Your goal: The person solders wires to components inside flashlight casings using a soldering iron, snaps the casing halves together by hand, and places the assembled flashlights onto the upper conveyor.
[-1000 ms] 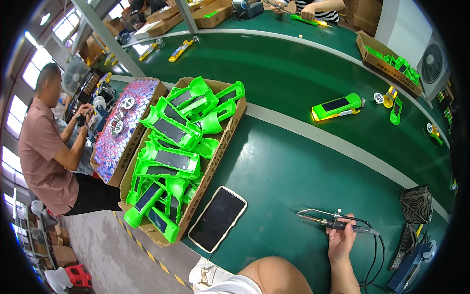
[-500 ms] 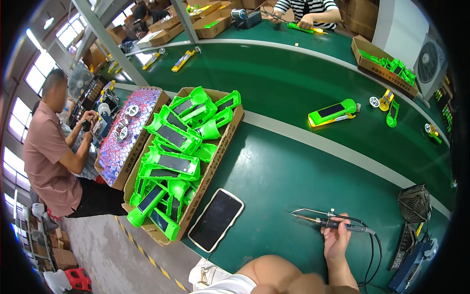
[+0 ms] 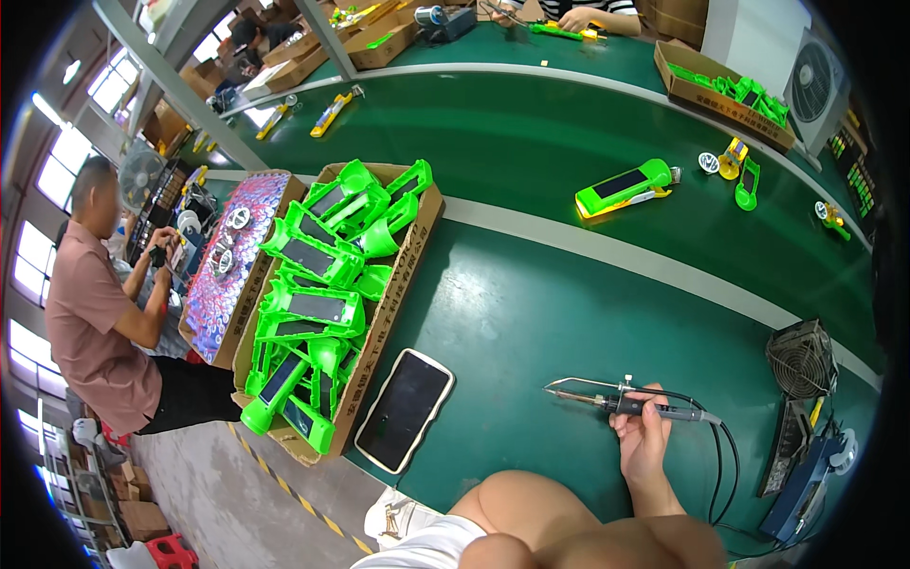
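So, the right hand point(image 3: 643, 434) has its fingers closed round a soldering iron point(image 3: 618, 405), whose metal tip points left of them over a green worktop point(image 3: 517, 318); how the left hand's fingers stand, I cannot tell. To the right of the gripping fingers are a black fan point(image 3: 801, 360) and a blue unit point(image 3: 801, 486). Left of them lies a dark-screened phone point(image 3: 406, 410), then a carton point(image 3: 396, 311) heaped with green housings point(image 3: 313, 254). Ahead, beyond the fingers, rests a green-and-yellow lamp point(image 3: 624, 190).

Metal-tipped, plastic-handled soldering iron point(image 3: 623, 405)
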A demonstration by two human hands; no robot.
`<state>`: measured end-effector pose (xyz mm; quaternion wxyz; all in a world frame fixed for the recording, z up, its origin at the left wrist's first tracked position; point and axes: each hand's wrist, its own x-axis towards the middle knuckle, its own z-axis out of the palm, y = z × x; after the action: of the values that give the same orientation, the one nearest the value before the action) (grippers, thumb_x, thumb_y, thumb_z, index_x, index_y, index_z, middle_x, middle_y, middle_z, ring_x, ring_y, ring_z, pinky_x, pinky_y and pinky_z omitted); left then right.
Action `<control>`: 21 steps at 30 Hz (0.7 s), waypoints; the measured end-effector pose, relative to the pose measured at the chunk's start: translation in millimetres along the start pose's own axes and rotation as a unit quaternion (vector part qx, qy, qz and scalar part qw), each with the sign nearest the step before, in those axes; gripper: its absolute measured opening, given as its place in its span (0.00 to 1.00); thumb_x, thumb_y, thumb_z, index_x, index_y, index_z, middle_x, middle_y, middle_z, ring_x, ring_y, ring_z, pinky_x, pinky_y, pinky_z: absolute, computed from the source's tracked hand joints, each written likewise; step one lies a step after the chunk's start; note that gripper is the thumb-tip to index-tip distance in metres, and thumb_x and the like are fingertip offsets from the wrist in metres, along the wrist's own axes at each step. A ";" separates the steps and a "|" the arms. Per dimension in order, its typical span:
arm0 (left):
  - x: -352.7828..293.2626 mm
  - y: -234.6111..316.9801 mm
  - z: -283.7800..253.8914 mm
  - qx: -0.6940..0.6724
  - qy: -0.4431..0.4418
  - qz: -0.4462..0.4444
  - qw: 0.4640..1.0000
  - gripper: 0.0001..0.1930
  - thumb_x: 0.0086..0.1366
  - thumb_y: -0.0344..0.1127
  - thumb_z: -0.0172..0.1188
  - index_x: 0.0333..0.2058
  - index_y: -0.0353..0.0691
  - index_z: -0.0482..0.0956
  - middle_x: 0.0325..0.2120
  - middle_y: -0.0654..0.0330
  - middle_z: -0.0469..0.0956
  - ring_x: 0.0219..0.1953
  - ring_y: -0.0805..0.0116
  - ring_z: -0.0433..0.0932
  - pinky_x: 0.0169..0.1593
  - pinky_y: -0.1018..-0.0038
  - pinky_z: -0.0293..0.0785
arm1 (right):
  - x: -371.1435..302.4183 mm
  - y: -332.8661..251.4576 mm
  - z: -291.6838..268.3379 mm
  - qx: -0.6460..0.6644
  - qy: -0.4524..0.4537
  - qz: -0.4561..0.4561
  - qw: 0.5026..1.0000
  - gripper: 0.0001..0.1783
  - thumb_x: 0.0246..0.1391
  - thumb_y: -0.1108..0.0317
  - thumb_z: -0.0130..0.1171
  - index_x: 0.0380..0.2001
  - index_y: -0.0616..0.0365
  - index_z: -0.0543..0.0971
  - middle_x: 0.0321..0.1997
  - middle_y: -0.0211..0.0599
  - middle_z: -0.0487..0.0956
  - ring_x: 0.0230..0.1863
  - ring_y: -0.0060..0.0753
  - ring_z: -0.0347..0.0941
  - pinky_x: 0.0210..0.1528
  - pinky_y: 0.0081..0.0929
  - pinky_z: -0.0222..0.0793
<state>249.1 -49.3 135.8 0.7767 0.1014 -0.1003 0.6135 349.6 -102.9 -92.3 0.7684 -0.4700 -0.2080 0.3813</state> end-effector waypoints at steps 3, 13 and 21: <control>8.3 8.5 -13.5 0.003 -0.057 -0.066 0.996 0.03 0.60 0.34 0.48 0.33 0.46 0.68 0.32 0.61 0.69 0.21 0.71 0.72 0.42 0.65 0.63 | 0.5 -0.7 -0.1 0.007 -0.016 0.001 1.000 0.12 0.54 0.62 0.40 0.31 0.60 0.66 0.20 0.32 0.64 0.20 0.21 0.61 0.23 0.20 0.58; 23.4 -14.1 -35.0 -0.051 -0.108 -0.113 0.986 0.05 0.50 0.26 0.57 0.20 0.38 0.69 0.22 0.60 0.69 0.24 0.70 0.68 0.27 0.75 0.65 | -0.9 -7.3 -2.1 0.011 0.009 0.038 0.999 0.11 0.53 0.63 0.42 0.31 0.61 0.66 0.21 0.34 0.67 0.22 0.23 0.64 0.23 0.16 0.58; 22.7 -39.7 -40.1 -0.110 -0.369 -0.163 0.908 0.02 0.52 0.21 0.56 0.23 0.31 0.73 0.30 0.51 0.71 0.19 0.73 0.72 0.26 0.79 0.71 | 1.9 3.1 0.8 0.062 -0.027 0.020 0.998 0.09 0.53 0.65 0.42 0.31 0.60 0.66 0.22 0.34 0.68 0.24 0.22 0.65 0.25 0.16 0.58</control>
<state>294.1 -25.9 102.3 0.7795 0.2494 -0.4292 0.3820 349.1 -100.1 -94.6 0.7822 -0.4155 -0.1948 0.4214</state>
